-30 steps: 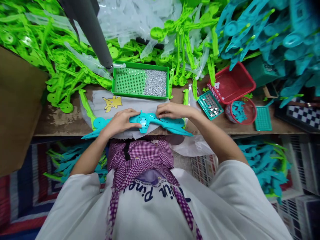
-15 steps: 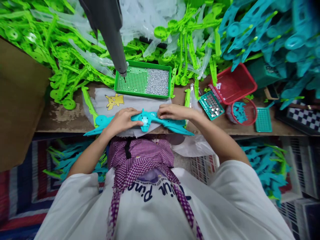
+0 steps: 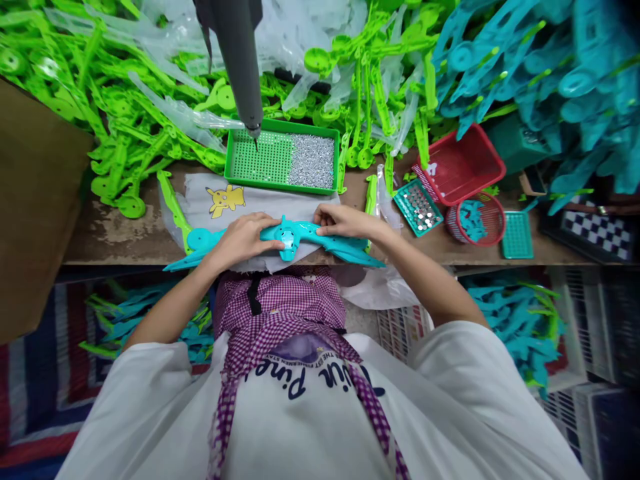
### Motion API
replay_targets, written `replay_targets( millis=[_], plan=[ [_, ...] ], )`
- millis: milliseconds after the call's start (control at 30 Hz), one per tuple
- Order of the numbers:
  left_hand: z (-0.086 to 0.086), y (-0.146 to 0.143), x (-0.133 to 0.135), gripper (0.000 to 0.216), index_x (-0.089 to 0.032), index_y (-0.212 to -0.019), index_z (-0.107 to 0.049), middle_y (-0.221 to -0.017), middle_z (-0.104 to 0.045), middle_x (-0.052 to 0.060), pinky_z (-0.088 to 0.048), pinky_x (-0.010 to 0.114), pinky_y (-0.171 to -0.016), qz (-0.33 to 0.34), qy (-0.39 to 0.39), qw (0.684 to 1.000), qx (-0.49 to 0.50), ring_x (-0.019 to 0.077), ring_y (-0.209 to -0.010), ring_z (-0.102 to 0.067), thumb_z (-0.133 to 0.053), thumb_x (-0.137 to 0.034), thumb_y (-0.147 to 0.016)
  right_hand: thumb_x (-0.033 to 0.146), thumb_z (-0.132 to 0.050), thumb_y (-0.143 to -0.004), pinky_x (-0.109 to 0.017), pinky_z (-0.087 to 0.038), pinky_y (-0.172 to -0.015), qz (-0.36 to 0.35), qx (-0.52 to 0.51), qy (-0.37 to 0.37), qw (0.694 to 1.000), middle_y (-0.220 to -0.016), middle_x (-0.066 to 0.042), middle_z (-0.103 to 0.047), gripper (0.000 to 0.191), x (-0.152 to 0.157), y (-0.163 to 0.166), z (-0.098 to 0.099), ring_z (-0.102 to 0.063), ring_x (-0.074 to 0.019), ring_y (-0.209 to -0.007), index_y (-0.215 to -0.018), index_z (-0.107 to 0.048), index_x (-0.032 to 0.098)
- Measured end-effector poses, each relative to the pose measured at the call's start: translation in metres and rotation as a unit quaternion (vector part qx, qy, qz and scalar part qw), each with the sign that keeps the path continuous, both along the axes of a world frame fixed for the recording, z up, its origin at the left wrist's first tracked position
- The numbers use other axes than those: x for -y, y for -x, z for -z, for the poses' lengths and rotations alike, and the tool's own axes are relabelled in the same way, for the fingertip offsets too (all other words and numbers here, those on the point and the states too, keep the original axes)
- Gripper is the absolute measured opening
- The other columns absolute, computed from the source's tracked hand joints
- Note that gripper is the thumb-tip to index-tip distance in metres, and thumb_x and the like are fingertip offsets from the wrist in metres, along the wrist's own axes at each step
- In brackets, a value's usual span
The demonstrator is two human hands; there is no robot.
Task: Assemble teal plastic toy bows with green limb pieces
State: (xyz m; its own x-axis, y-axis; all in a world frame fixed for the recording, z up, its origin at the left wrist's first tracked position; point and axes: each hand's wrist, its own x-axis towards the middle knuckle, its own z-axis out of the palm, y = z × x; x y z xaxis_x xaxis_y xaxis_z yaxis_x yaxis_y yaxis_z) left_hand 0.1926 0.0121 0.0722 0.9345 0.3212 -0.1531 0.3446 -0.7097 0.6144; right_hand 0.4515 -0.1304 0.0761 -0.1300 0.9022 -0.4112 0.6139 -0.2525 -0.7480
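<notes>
A long teal plastic part (image 3: pixel 350 249) with wing-like ends and a round hub lies across the near edge of the workbench, over a white cloth (image 3: pixel 195 200) with a yellow cartoon figure. My left hand (image 3: pixel 245 239) is closed over its left half, thumb pressed by the hub. On the other side of the hub, the fingers of my right hand (image 3: pixel 340 220) are pinched together against the part's upper face. Whatever is between those fingertips, if anything, is hidden. Above the cloth hangs a dark power screwdriver (image 3: pixel 245 87), its bit pointing down over a green tray (image 3: pixel 283 183) of small silver screws.
Lime-green plastic parts (image 3: pixel 145 140) and clear ones heap along the back; teal parts (image 3: pixel 500 60) pile at right. Nearby stand a small tray (image 3: pixel 419 208) of metal discs, a red bin (image 3: pixel 467 163) and a red basket (image 3: pixel 495 217). A cardboard box (image 3: pixel 40 213) borders the left.
The view has shifted slightly, and the screwdriver hangs a little further right over the tray. My right hand's fingers have moved slightly on the part; my left hand keeps its hold.
</notes>
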Motion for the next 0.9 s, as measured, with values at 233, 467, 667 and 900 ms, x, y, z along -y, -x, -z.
replay_targets(
  millis=[233,467,667,900],
  plan=[
    [0.000,0.001,-0.003,0.074,-0.023,-0.136,-0.063,-0.131,-0.066,0.012,-0.046,0.041,-0.101,0.032,-0.018,0.999,0.006,0.0339,-0.122,-0.060,-0.079,-0.062,-0.075,0.043,-0.059,-0.095,-0.038,-0.051,-0.086,0.234,0.084,-0.197,0.948,-0.101,-0.006,-0.071,0.023,0.052,0.028,-0.030,-0.064,-0.0223,-0.093,-0.107,-0.065,0.024],
    [0.012,0.000,-0.010,0.057,-0.022,-0.136,-0.062,-0.120,-0.063,0.013,-0.048,0.039,-0.096,0.092,-0.022,0.995,0.017,0.0313,-0.113,-0.060,-0.073,-0.037,-0.083,0.046,-0.056,-0.098,-0.051,-0.044,-0.104,0.257,0.289,-0.199,0.901,-0.121,-0.013,-0.071,0.032,0.125,0.066,-0.014,-0.063,-0.0305,-0.116,-0.117,-0.069,0.024],
    [0.016,-0.002,-0.013,0.052,-0.024,-0.129,-0.066,-0.118,-0.062,0.012,-0.047,0.041,-0.098,0.091,-0.004,0.995,0.033,0.0315,-0.112,-0.058,-0.074,-0.039,-0.080,0.039,-0.046,-0.102,-0.055,-0.039,-0.111,0.223,0.346,-0.166,0.896,-0.139,-0.015,-0.066,0.039,0.134,0.078,0.018,-0.055,-0.0325,-0.137,-0.133,-0.065,0.023],
    [0.018,-0.004,-0.014,0.047,-0.022,-0.120,-0.069,-0.114,-0.062,0.010,-0.046,0.039,-0.097,0.087,-0.001,0.995,0.042,0.0306,-0.110,-0.058,-0.074,-0.044,-0.079,0.039,-0.044,-0.104,-0.063,-0.026,-0.123,0.169,0.388,-0.182,0.887,-0.148,-0.013,-0.059,0.046,0.142,0.070,0.028,-0.052,-0.0314,-0.141,-0.144,-0.057,0.023]
  ],
)
